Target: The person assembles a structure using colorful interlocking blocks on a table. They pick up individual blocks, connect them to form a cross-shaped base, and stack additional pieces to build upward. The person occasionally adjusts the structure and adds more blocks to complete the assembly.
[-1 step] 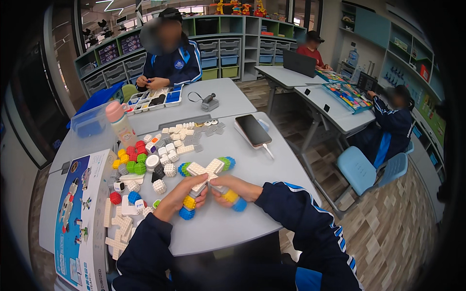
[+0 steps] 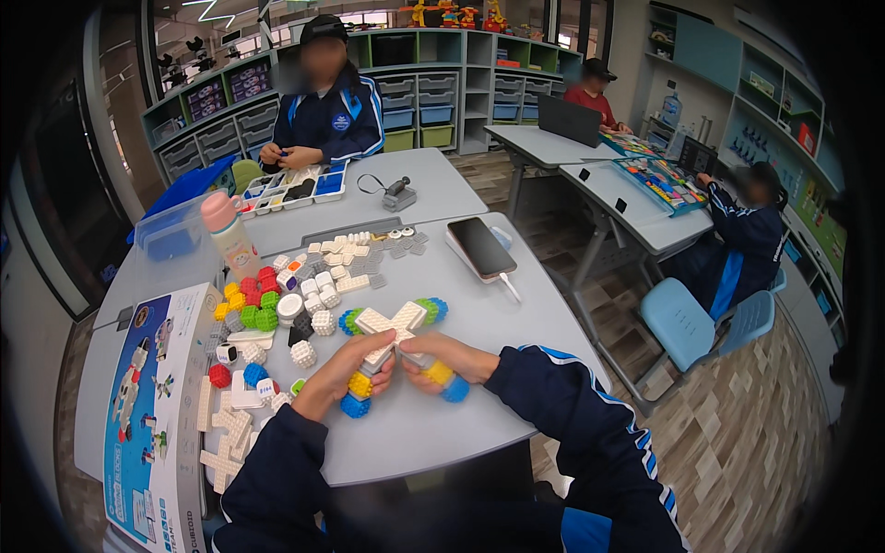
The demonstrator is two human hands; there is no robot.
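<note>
My left hand [image 2: 339, 370] and my right hand [image 2: 455, 358] grip a building-block model [image 2: 406, 319] with a white, studded X-shaped top. The fingers wrap round its two near arms, and the thumbs almost meet at the middle. Green and blue blocks [image 2: 430, 311] show at the ends of its far arms. Below my left fingers stick out a yellow block [image 2: 359, 383] and a blue block [image 2: 355, 405]. Similar yellow and blue pieces [image 2: 452, 387] show at my right hand. The fingertips under the model are partly hidden.
Loose studded cubes [image 2: 265, 318] and white beams [image 2: 226, 442] cover the table's left side, beside a printed box [image 2: 138, 415] and a pink-topped bottle [image 2: 230, 238]. A phone [image 2: 481, 247] with a cable lies at right. Across the table, a person handles small parts over a sorting tray [image 2: 290, 192].
</note>
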